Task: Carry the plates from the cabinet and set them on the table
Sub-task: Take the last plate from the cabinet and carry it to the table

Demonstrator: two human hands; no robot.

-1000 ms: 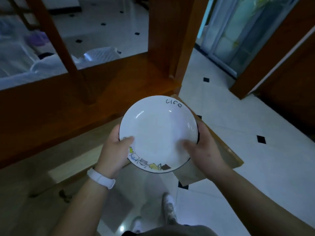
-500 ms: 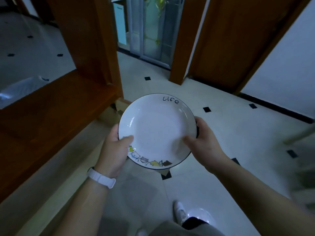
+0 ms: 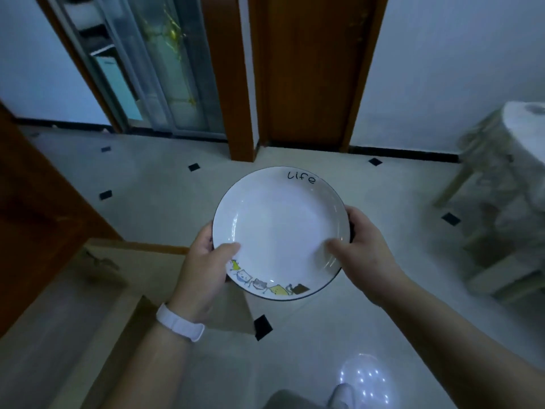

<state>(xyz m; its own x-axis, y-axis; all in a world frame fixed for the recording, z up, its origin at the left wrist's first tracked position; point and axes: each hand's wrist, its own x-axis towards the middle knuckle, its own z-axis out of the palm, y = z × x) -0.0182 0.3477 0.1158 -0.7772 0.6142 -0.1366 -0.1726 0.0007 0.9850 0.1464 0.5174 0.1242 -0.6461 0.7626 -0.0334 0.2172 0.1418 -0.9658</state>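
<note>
Above the tiled floor [image 3: 147, 187], the plate [image 3: 280, 231] stays gripped at its rim by the left hand [image 3: 203, 270] and right hand [image 3: 362, 249], thumbs on top. The view has swung from the wooden cabinet [image 3: 35, 216] toward plastic-wrapped furniture [image 3: 501, 202] at right, so the carry seems under way, bench not yet reached. The plate is empty.
</note>
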